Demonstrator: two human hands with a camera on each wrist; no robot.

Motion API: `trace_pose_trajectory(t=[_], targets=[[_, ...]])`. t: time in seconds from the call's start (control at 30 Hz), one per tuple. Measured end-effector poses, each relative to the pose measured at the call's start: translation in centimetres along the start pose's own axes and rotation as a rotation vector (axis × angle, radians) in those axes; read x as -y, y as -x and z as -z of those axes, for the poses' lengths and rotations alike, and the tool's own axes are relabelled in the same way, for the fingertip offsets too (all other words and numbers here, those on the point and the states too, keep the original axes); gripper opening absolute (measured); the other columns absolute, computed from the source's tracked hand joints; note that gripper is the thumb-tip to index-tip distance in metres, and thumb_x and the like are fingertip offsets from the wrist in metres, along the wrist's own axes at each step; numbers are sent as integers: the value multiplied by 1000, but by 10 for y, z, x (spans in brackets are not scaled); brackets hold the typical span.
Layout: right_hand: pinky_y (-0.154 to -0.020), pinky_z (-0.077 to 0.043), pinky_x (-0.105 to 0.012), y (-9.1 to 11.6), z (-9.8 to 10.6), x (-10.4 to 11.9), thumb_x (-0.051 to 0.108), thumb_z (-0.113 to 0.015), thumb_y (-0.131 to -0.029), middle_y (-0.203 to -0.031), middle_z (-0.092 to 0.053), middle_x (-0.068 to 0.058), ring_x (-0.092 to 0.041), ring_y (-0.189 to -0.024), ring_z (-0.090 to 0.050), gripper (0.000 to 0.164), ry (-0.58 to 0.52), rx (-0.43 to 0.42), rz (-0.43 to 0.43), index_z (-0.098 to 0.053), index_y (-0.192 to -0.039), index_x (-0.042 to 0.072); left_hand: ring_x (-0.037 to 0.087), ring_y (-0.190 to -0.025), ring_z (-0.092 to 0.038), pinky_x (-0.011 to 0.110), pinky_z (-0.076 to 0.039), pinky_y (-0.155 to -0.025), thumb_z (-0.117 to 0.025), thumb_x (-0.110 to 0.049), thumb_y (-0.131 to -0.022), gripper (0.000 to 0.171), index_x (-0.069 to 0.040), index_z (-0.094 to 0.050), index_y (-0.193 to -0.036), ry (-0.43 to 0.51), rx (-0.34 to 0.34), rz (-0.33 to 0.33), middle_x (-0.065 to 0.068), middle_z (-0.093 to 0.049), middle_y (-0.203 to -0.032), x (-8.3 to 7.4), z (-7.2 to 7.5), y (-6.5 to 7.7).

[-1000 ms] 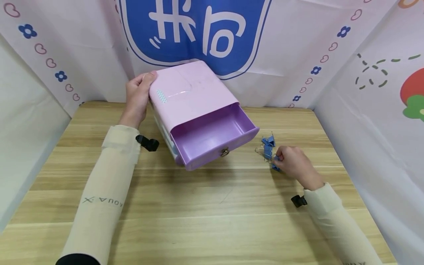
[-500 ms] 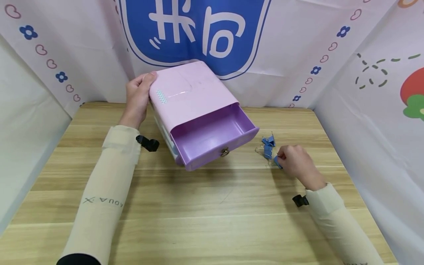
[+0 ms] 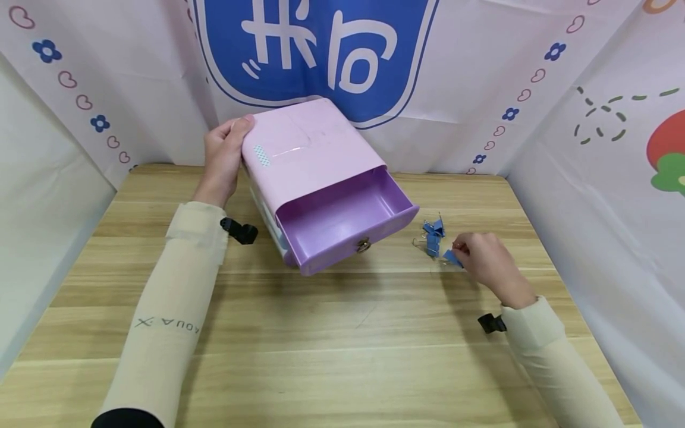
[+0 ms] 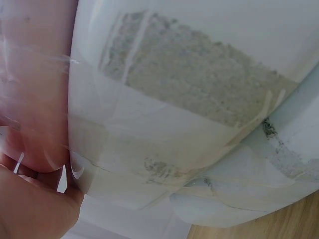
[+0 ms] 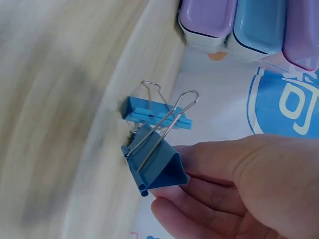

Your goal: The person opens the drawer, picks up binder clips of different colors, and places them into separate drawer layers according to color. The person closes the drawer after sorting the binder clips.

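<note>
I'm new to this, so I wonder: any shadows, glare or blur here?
Head view: soft shadows on the table beneath the box and near the right hand, pale sheen inside the open drawer; left wrist view: the box's side looks hazy; right wrist view: table grain smeared, the held blue clip clearer.

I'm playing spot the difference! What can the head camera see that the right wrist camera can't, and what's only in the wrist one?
Only the head view shows the left grip holding the box, the pale sleeves, and the inside of the open purple drawer.

Only the right wrist view shows the front of the blue drawer and the hollow inside of the pinched blue clip.

Both show the right grip with that clip, another blue clip, part of the box, the wooden table and the wall's blue patch.
</note>
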State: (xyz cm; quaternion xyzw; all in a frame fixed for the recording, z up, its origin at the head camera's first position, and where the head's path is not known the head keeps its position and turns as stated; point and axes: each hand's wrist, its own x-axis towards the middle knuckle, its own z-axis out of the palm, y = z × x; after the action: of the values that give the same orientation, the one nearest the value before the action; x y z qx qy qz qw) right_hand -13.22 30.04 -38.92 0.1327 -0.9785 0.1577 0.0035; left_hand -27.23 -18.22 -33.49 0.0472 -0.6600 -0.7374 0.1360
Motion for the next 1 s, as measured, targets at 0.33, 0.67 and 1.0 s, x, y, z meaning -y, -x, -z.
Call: trace_pose_trajectory(t=[0.33,0.67,1.0], targets=[[-64,-59,-40,-2,21,5,1,-72,-97,-89,-78,-19,-20,-69,-69,7,10,-34,36,-76,-98,-5,8,-86,-59,19,-48,-69,-75,-42,-96,25,-17,-77,-97,1,-2,2,-6,-68,-93,-2,1,-1],[-64,-58,-41,-8,41,19,3,-71,-99,-87,-78,-16,-19,-68,-69,7,24,-101,97,-76,-96,-1,8,-90,-59,19,-49,-72,-74,-45,-97,28,-17,-76,-103,-12,9,28,-6,-68,-98,-2,3,0],[-64,-56,-41,-15,58,37,4,-72,-99,-82,-75,-13,-20,-67,-66,8,34,-183,157,-75,-93,0,8,-89,-59,19,-49,-71,-75,-44,-96,28,-17,-77,-102,-10,9,25,-6,-68,-96,-1,2,0]])
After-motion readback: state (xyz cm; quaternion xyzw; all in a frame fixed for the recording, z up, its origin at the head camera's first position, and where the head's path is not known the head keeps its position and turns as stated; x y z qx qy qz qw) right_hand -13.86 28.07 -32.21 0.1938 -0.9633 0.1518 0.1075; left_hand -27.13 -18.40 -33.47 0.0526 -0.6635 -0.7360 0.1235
